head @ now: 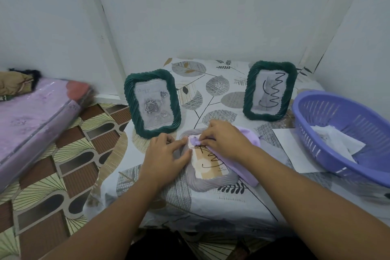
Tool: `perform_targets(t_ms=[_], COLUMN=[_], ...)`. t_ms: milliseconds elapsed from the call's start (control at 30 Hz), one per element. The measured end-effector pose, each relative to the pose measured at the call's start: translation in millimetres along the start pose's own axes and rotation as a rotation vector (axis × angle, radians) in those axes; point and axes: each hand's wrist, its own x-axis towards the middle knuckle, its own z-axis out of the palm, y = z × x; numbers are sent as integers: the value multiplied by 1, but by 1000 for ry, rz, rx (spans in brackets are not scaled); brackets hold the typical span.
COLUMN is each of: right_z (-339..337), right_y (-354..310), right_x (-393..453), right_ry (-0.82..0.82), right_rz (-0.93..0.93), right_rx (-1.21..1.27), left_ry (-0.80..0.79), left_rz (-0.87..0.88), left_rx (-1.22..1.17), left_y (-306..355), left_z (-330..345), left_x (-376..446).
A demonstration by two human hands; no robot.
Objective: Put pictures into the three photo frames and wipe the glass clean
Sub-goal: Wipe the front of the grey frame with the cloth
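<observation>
Left hand [166, 154] rests spread and flat on the grey photo frame's [202, 183] edge; right hand [223, 141] pinches a lilac cloth [249, 139] against its glass. The frame lies on a leaf-patterned tablecloth [211, 202], near white walls [211, 17].

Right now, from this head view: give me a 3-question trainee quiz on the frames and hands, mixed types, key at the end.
1. True or false: both green frames stand upright on the table.
2. Multiple choice: what does the right hand press on the grey frame's glass? A) a sponge B) a lilac cloth C) a paper towel
3. Short answer: what is the left hand doing?

Key
1. True: the left green frame and the right green frame both stand upright on the table.
2. B: the right hand presses the lilac cloth onto the grey frame, which lies flat.
3. The left hand steadies the grey frame at its left edge.
</observation>
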Motion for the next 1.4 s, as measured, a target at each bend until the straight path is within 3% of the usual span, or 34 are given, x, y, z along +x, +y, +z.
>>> perform_targets(t_ms=[1400], right_z=[4], right_y=[-5], right_x=[2], right_ry=[24], right_rz=[41], right_rx=[7], left_ry=[16], left_rz=[10], left_rx=[-11], left_y=[1], left_z=[0], left_x=[0])
